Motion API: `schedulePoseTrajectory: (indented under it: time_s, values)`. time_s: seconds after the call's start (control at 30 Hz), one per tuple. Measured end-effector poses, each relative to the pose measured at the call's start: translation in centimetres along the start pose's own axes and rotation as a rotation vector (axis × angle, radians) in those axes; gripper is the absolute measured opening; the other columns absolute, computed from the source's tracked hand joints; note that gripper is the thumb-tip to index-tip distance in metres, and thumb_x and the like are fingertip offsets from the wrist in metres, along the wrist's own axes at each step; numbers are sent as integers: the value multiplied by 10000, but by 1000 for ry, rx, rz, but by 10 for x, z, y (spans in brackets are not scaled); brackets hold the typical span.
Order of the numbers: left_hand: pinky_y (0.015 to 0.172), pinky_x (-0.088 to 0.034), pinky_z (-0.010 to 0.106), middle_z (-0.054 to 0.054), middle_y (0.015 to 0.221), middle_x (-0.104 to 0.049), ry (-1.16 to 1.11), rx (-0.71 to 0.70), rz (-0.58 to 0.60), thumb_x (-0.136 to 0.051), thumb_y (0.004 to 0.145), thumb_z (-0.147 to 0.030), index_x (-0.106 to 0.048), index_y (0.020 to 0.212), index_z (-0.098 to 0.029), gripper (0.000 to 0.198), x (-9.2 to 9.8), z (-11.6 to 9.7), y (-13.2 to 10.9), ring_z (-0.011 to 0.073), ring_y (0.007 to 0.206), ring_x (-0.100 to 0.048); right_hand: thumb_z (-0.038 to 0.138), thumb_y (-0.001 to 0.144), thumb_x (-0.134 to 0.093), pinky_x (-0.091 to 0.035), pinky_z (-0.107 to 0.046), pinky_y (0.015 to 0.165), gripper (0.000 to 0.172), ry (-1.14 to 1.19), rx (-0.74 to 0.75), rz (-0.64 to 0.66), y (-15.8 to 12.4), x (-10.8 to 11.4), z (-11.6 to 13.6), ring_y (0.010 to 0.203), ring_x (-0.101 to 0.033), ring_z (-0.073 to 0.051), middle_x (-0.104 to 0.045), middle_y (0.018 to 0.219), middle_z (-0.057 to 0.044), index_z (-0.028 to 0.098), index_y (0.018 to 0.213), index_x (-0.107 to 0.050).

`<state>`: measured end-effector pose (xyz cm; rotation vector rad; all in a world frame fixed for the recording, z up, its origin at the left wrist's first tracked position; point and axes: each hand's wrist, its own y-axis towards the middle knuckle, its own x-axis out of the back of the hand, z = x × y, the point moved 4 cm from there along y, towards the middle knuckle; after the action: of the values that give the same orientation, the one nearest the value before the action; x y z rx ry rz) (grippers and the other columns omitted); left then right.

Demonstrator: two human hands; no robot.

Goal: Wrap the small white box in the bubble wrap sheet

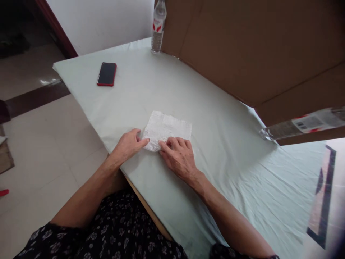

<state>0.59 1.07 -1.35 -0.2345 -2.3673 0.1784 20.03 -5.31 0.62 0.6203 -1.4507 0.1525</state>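
A white, crinkled paper tissue [169, 124] lies spread on the cloth-covered table, its near edge bunched and creased. At its near left corner, my left hand [129, 143] touches it with the thumb; thumb and index finger stand apart. My right hand [179, 155] bends its fingers over the near edge, thumb and index finger gripping the wrinkled paper. Small specks or folds show between those fingertips, too fine to make out. The right hand covers the tissue's near right part.
A phone in a red case [107, 74] lies at the far left. An upright plastic bottle [159, 28] stands by a large brown cardboard panel [229, 43]. Another bottle [304, 124] leans at the right. The pale green tablecloth [129, 90] has folds toward the right.
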Motion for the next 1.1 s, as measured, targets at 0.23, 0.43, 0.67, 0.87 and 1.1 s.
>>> schedulePoseTrajectory:
  time_s: [0.23,0.43,0.67,0.87,1.1]
  values:
    - [542,-431,258,-4,673,-668,-336,92,12,-711,702,-410,-715,1066,-119,465,-9,-8,0,161,605,-597,234,979,-556,-305,-395,772,134,-34,12,10,4,3,2,894,-487,-241,-666,974,-65,247,1083,-638]
    - [479,-403,214,-20,632,-633,-587,129,99,-655,710,-318,-725,851,-158,224,-23,-28,-2,110,551,-541,234,972,-555,-289,-398,759,72,-58,5,63,11,6,5,860,-494,-244,-672,936,-63,246,983,-625]
    - [464,-442,216,-11,633,-635,-793,191,148,-695,704,-271,-687,829,-147,176,-38,-38,-2,95,521,-534,225,921,-610,-299,-408,824,205,53,-14,112,7,17,2,927,-578,-260,-729,1037,-79,200,1124,-591]
    - [556,-488,244,-28,630,-616,-714,138,259,-658,719,-234,-669,985,-122,289,-36,-54,-6,104,545,-551,205,892,-577,-326,-413,879,94,181,-25,139,7,26,-4,905,-645,-246,-763,1024,-74,197,977,-616]
    - [617,-428,262,0,740,-634,-253,-196,300,-535,794,-227,-670,875,-159,172,-32,-67,-10,133,656,-551,273,926,-597,-437,-417,965,121,387,-321,-264,-36,46,-39,1072,-680,-243,-745,1131,-78,225,1027,-643]
